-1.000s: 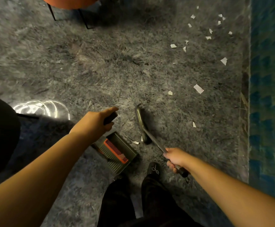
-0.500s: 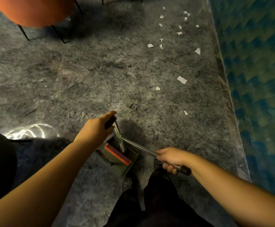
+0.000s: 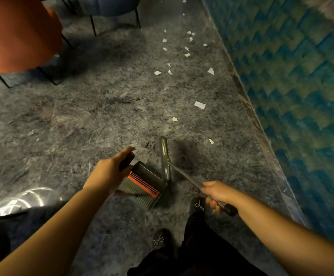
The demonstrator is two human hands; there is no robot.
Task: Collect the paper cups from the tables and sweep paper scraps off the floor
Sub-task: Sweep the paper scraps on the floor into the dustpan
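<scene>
A grey mottled floor (image 3: 94, 120) fills the head view, bordered on the right by a blue-green patterned wall (image 3: 305, 80) that runs diagonally from far to near. At the far left stands an orange chair (image 3: 17, 32) on thin black legs, with a darker blue chair (image 3: 110, 6) beyond it. White paper scraps (image 3: 199, 105) lie scattered over the floor from the far centre down toward the near right, the closest one just beyond the broom head. The left hand (image 3: 110, 172) curls its fingers round the black handle of a dark dustpan (image 3: 144, 186) with an orange comb strip, resting on the floor at near centre. The right hand (image 3: 214, 193) grips the slim shaft of the broom (image 3: 165, 156), fingers wrapped under it, and the broom's head sits at the dustpan's right edge. Black shoes (image 3: 159, 240) with sparkly bows show at the near edge.
</scene>
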